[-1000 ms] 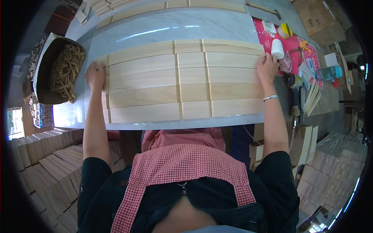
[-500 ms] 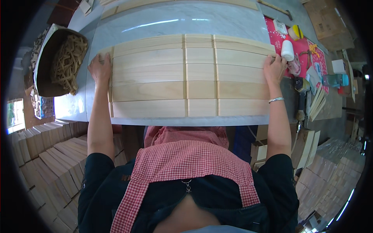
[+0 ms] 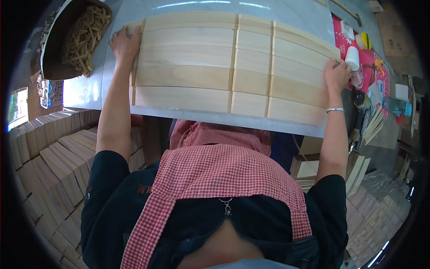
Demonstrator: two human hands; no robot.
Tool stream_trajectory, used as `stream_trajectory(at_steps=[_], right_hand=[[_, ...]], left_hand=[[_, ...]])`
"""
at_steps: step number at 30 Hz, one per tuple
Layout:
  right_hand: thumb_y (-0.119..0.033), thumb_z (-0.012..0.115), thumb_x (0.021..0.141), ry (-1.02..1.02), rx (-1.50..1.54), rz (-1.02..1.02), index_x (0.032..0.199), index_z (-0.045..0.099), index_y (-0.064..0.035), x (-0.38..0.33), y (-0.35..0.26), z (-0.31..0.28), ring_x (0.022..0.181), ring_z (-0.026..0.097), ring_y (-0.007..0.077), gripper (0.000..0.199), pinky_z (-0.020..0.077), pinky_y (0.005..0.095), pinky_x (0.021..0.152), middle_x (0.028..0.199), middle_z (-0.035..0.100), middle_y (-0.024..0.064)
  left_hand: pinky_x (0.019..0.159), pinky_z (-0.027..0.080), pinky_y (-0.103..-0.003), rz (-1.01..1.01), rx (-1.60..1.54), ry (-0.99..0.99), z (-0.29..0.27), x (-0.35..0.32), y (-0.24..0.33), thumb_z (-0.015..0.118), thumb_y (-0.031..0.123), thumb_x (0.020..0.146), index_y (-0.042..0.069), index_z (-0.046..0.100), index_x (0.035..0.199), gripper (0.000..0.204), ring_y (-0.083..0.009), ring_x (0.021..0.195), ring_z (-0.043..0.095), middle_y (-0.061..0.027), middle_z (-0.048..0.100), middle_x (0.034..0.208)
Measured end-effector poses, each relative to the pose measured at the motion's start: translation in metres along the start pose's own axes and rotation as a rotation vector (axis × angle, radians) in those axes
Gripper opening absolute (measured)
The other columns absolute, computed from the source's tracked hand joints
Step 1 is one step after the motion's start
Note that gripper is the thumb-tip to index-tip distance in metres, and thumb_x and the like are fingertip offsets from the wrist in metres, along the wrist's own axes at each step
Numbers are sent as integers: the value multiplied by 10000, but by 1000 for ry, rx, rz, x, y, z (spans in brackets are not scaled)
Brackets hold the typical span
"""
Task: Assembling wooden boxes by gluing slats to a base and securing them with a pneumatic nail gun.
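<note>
Several pale wooden boards point(image 3: 183, 75) lie edge to edge on the grey table, with two narrow grooves running across all of them. At their left end is my left hand point(image 3: 124, 45), its fingers bent against the end of the far boards. My right hand point(image 3: 337, 75), below a silver bangle, is curled round the opposite end near the far corner. The fingertips of both hands are partly hidden at the board ends.
A box point(image 3: 53, 67) of tan bands stands left. Right, a red cloth point(image 3: 342, 40) holds a white bottle point(image 3: 352, 58), yellow tape point(image 3: 363, 41) and tools. A hammer point(image 3: 351, 12) lies behind. Wood stacks point(image 3: 58, 157) flank me; a turquoise-capped bottle point(image 3: 396, 106) stands far right.
The whole view has shifted and tilted, so the table and boards sit higher and slanted. Both hands stay at the board ends, and the right fingers look more curled.
</note>
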State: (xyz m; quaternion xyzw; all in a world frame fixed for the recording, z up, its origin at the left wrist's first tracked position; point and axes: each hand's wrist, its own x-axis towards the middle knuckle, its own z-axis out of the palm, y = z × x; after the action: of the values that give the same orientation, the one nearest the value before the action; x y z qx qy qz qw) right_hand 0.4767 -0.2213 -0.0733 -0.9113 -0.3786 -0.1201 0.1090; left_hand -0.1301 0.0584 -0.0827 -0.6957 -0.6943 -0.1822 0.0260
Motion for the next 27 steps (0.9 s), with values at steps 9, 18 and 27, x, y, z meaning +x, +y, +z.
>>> stream_trajectory(at_steps=[9,18,27], right_hand=[[-395,515,975,-7,-23,22,1136,654,55,1,-7,-7,1072,591,455,498,492,511,964,1164,618,272],[-388,488,974,10,-119,35,1138,661,39,-12,-29,-24,1104,587,433,489,483,520,943,1186,630,237],[-328,620,931,301,202,32,1245,617,-7,-7,16,-13,1146,573,404,449,456,513,997,1239,606,207]], left_hand=[[1073,409,-486,0,31,-23,3,1,0,545,601,942,23,609,1382,730,-447,1199,508,-253,583,1363],[1098,396,-550,4,149,33,-5,-15,16,528,545,972,47,552,1431,677,-465,1358,437,-258,468,1503],[1252,129,-593,1001,-24,-385,-75,-189,217,673,639,856,44,245,1611,1052,-373,1579,106,-176,148,1706]])
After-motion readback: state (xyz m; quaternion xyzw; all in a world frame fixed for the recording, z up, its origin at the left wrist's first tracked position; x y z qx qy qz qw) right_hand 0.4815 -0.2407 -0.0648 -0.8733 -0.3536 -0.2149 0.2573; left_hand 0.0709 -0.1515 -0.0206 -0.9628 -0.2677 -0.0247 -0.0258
